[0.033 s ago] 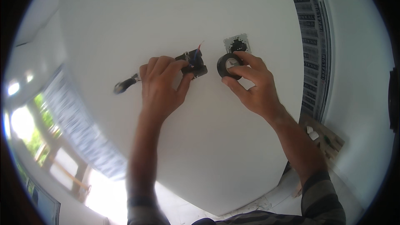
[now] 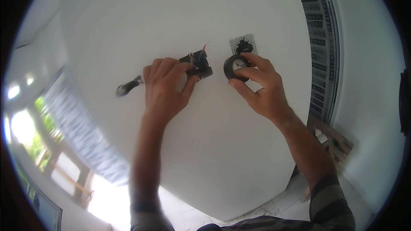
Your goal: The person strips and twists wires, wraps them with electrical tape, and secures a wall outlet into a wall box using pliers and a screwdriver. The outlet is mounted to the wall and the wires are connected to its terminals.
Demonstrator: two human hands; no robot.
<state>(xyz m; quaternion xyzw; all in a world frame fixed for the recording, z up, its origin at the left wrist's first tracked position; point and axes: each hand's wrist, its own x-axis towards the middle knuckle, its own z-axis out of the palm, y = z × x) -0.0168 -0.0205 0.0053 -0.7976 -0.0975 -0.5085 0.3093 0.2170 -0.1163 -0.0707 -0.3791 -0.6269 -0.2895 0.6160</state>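
Left hand (image 2: pixel 165 86): raised against the white wall (image 2: pixel 180 13), fingers curled shut around a black electrical fitting (image 2: pixel 199 65), thumb under it, fingertips on its upper edge. Thin red and blue wires (image 2: pixel 203 49) stick up out of the fitting's top. A dark-handled tool (image 2: pixel 127 87) projects leftward from behind this hand; how it is gripped cannot be told, as the palm hides it.

Right hand (image 2: pixel 261 89): half closed on a roll of black tape (image 2: pixel 235 67), index finger over the top of the roll, thumb below it, the roll's open core facing the camera. The roll sits just right of the fitting, not touching it.

Directly above the roll, a grey wall box (image 2: pixel 242 42) is set into the wall, its dark round opening partly covered by the roll and the fingertips.

Both forearms enter from the lower edge; a striped sleeve (image 2: pixel 332 203) covers the right one.

Farther out: a tall slatted panel (image 2: pixel 320 47) stands at the right of the wall. A bright window (image 2: pixel 25 128) lies at lower left, and a wooden board (image 2: pixel 332 139) with small white pieces at lower right.
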